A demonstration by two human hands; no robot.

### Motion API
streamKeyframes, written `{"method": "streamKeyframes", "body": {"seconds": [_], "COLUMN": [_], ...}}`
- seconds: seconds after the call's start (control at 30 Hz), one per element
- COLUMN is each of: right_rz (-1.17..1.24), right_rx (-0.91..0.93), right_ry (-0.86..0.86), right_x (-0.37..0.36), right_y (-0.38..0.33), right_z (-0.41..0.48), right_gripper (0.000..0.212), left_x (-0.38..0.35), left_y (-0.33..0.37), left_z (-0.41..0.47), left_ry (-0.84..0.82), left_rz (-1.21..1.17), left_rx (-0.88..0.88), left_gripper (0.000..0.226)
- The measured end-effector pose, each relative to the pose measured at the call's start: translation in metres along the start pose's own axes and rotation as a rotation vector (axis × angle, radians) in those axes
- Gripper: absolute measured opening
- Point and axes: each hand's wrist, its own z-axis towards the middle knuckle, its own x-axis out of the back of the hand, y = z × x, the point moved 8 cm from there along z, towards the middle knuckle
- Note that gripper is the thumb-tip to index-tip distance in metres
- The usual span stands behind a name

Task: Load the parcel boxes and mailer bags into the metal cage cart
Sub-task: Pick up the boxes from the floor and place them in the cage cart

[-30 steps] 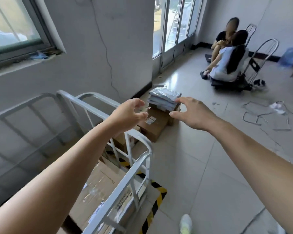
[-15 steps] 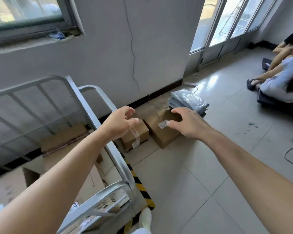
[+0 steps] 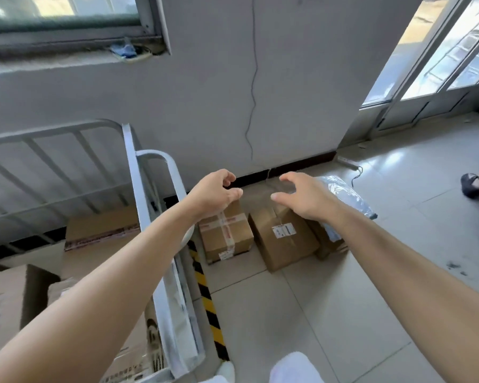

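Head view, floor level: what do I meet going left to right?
metal cage cart → yellow-black hazard strip → taped cardboard box → labelled cardboard box → grey mailer bags → another person's black shoe

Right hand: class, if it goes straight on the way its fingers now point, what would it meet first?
Probably the labelled cardboard box, whose top lies below and ahead of the right hand and its spread fingers. Nothing shows between them, though depth is uncertain.

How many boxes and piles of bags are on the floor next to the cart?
Cardboard boxes: 3 - taped box, labelled box, box under the bags
Mailer bag pile: 1
Total: 4
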Motion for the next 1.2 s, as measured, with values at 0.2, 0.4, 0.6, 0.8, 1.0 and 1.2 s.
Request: {"method": "streamKeyframes", "body": {"seconds": [0.2, 0.4, 0.6, 0.8, 1.0, 1.2], "right_rz": [-0.033, -0.05, -0.076, -0.035, 0.002, 0.017], "right_rx": [0.11, 0.168, 0.109, -0.029, -0.114, -0.227], "right_ry": [-0.163, -0.297, -0.387, -0.436, -0.492, -0.541], "right_x": [-0.011, -0.023, -0.054, -0.109, -0.194, -0.294], "right_y": [0.009, 0.039, 0.081, 0.126, 0.152, 0.197], "right_z": [0.104, 0.2, 0.277, 0.342, 0.4, 0.445], "right_gripper": [0.06, 0.06, 0.06, 0.061, 0.061, 0.063], "left_x": [-0.002, -0.032, -0.072, -0.108, -0.142, -0.2], "left_y": [-0.023, -0.048, -0.092, -0.162, -0.249, -0.345], "left_z": [0.07, 0.139, 0.2, 0.256, 0.308, 0.343], "left_ry": [0.11, 0.174, 0.158, 0.101, 0.096, 0.038], "left_rz": [-0.048, -0.112, -0.147, -0.158, -0.146, -0.128], "left_rx": [0.183, 0.393, 0.537, 0.65, 0.76, 0.842], "left_gripper": [0.044, 0.047, 0.049, 0.049, 0.05, 0.045]}}
